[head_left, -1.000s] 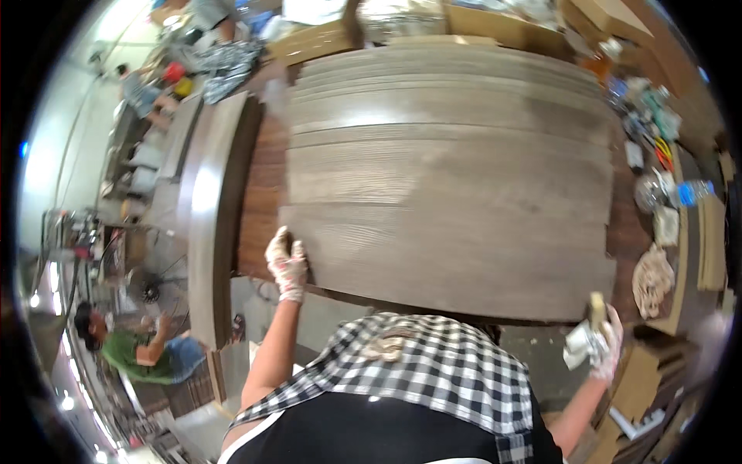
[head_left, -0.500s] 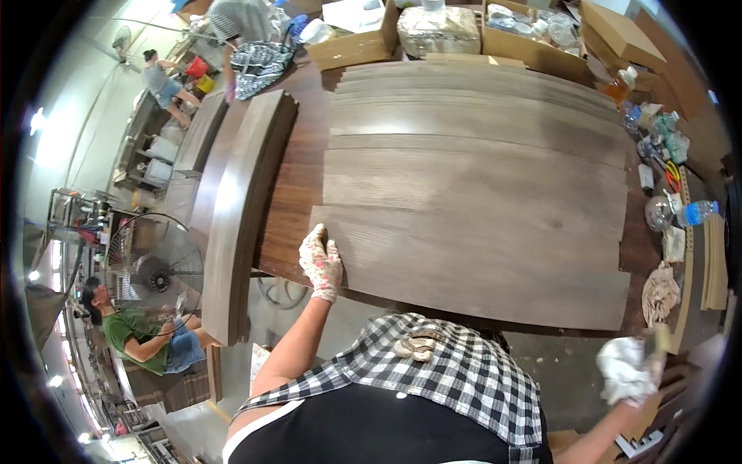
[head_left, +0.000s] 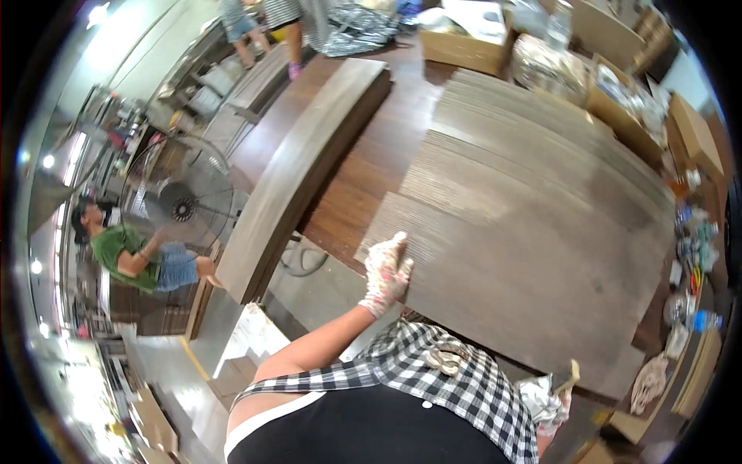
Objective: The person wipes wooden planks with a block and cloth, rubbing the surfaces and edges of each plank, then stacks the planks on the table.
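Grey-brown wooden planks point(head_left: 533, 255) lie edge to edge on a dark reddish-brown table point(head_left: 363, 147). My left hand point(head_left: 386, 277), in a white glove with a red pattern, rests at the nearest plank's left front corner. Its fingers reach forward over the board and the thumb stands apart. Low on the right, beside my checked apron point(head_left: 464, 371), my gloved right hand point(head_left: 555, 421) is closed on a crumpled white cloth point(head_left: 537, 396). A tan, curved-edged piece point(head_left: 569, 377) sticks up from that same hand; its kind cannot be made out.
A stack of long planks point(head_left: 309, 170) stands to the left, with a large fan point(head_left: 182, 207) and a seated person in green point(head_left: 120, 251) beyond. Cardboard boxes point(head_left: 464, 50) line the far side. Bottles point(head_left: 705, 321) and a crumpled tan rag point(head_left: 649, 383) lie along the right edge.
The view has turned, so the planks appear tilted and further right. My right hand has come in from the far right toward my body with the cloth. My left hand stays at the plank's corner.
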`<state>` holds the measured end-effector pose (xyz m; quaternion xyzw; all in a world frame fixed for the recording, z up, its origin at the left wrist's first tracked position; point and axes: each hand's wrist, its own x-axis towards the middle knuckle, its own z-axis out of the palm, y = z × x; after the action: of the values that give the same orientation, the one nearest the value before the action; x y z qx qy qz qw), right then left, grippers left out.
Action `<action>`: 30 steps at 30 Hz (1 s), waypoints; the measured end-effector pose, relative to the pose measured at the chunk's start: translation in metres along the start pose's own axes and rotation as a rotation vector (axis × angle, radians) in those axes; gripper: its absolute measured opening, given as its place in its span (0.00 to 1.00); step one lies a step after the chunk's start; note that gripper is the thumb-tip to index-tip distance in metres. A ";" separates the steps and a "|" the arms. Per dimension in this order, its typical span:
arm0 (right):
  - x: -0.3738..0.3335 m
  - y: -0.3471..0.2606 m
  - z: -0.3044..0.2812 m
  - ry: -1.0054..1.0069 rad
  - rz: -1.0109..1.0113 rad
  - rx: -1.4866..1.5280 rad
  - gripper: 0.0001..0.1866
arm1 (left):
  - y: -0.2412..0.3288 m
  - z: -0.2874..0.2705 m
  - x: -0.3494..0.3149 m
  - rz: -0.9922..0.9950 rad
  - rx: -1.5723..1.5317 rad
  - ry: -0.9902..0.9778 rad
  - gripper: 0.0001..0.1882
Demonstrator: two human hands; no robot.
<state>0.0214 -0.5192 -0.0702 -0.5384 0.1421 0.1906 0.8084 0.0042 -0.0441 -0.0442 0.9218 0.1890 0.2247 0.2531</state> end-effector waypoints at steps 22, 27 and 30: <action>0.029 -0.055 0.088 0.021 -0.106 -0.222 0.40 | 0.002 -0.042 0.022 -0.295 -0.501 0.127 0.21; 0.057 -0.072 0.146 -0.204 -0.169 -0.234 0.40 | -0.035 -0.113 0.024 -0.321 -0.328 0.420 0.19; 0.089 -0.074 0.230 -0.436 -0.175 -0.248 0.40 | -0.074 -0.153 -0.002 -0.492 -0.401 0.558 0.19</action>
<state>0.1406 -0.3185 0.0391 -0.5899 -0.1071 0.2476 0.7611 -0.0926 0.0724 0.0321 0.6856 0.4173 0.4306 0.4128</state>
